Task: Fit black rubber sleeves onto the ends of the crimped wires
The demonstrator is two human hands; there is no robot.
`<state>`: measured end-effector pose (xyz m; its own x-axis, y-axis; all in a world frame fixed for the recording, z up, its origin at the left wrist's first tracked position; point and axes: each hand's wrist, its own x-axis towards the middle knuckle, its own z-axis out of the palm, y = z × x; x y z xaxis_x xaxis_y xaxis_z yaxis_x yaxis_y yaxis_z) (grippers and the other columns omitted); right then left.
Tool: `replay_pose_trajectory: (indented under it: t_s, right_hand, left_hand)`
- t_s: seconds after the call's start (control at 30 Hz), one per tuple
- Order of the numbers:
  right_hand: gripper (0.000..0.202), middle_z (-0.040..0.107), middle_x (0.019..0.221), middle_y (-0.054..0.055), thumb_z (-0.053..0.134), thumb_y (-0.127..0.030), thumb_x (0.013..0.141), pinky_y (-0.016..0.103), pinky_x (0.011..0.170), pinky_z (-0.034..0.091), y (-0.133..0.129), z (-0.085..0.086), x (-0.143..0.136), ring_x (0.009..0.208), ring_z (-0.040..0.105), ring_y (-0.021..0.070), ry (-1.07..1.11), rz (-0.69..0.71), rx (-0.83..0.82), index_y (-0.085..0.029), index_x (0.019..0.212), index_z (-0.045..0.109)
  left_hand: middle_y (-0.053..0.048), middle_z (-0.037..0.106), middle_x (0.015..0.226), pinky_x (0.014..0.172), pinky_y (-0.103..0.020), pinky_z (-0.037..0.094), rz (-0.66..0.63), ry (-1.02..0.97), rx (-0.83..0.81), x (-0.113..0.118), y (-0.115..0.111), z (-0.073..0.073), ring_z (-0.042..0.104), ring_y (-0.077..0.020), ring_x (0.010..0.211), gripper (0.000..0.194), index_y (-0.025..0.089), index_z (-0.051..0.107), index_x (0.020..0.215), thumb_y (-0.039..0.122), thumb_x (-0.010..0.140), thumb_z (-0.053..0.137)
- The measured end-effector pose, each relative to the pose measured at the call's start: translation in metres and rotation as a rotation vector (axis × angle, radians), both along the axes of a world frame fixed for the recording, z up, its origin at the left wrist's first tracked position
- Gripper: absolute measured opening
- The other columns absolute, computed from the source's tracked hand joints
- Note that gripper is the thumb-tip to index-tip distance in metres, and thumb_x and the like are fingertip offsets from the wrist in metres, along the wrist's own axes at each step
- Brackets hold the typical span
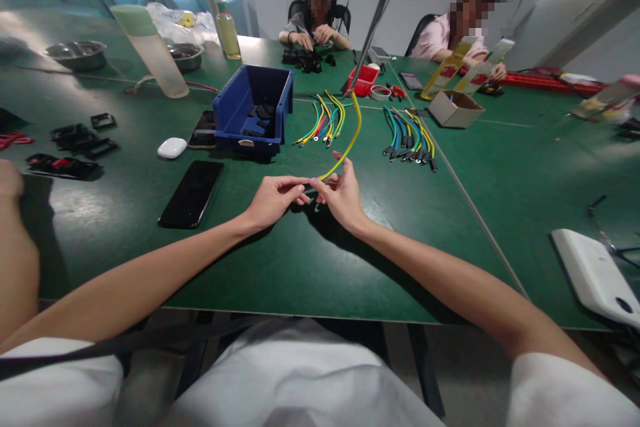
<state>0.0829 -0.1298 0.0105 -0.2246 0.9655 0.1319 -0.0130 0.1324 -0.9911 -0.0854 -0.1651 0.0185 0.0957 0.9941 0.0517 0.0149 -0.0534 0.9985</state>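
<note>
A yellow wire (357, 128) curves up from between my hands, its upper end near the wire bundle behind. My right hand (344, 195) pinches its lower end between thumb and fingers. Directly against it, the thumb and fingers of my left hand (276, 200) are pinched together at the wire's tip. Whatever small piece lies in the left fingertips is too hidden to name. Behind my hands lies a bundle of yellow, green, blue and red wires (325, 121) with ring terminals. To its right is a second bundle (407, 135), with dark sleeves at the ends.
A blue bin (253, 140) holding small black pieces stands left of the wires. Nearer lie a black phone (191, 195) and a white earbud case (172, 148). A cardboard box (456, 110) and red tray (364, 80) are farther back. Two people sit opposite.
</note>
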Motion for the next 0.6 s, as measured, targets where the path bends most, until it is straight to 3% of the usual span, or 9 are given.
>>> replay_pose_trajectory:
  t_s: [0.27, 0.43, 0.6]
  right_hand:
    - [0.097, 0.055, 0.062, -0.009, 0.077, -0.04, 0.071, 0.024, 0.046, 0.046, 0.012, 0.009, 0.005, 0.047, 0.055, 0.0112, -0.028, 0.0, 0.032, -0.025, 0.151, 0.024]
    - [0.104, 0.057, 0.061, -0.009, 0.076, -0.04, 0.073, 0.022, 0.043, 0.042, 0.027, 0.011, 0.012, 0.044, 0.052, 0.0101, -0.033, -0.01, 0.042, -0.02, 0.156, 0.016]
    - [0.103, 0.057, 0.059, -0.009, 0.075, -0.04, 0.072, 0.021, 0.042, 0.04, 0.045, 0.013, 0.025, 0.043, 0.051, 0.0096, -0.086, -0.058, 0.079, -0.018, 0.156, 0.018]
  left_hand:
    - [-0.01, 0.075, 0.094, 0.075, -0.034, 0.059, -0.005, -0.068, 0.004, -0.001, 0.002, -0.004, 0.073, -0.0212, 0.081, 0.035, 0.012, 0.07, 0.107, 0.036, 0.082, 0.067]
    - [-0.009, 0.073, 0.091, 0.069, -0.029, 0.056, 0.096, -0.006, 0.058, -0.004, 0.004, -0.007, 0.072, -0.0178, 0.076, 0.025, 0.012, 0.068, 0.1, 0.029, 0.085, 0.058]
    - [-0.008, 0.072, 0.087, 0.065, -0.028, 0.054, 0.145, 0.049, 0.086, -0.007, 0.007, -0.009, 0.067, -0.0139, 0.067, 0.021, 0.012, 0.067, 0.093, 0.027, 0.085, 0.054]
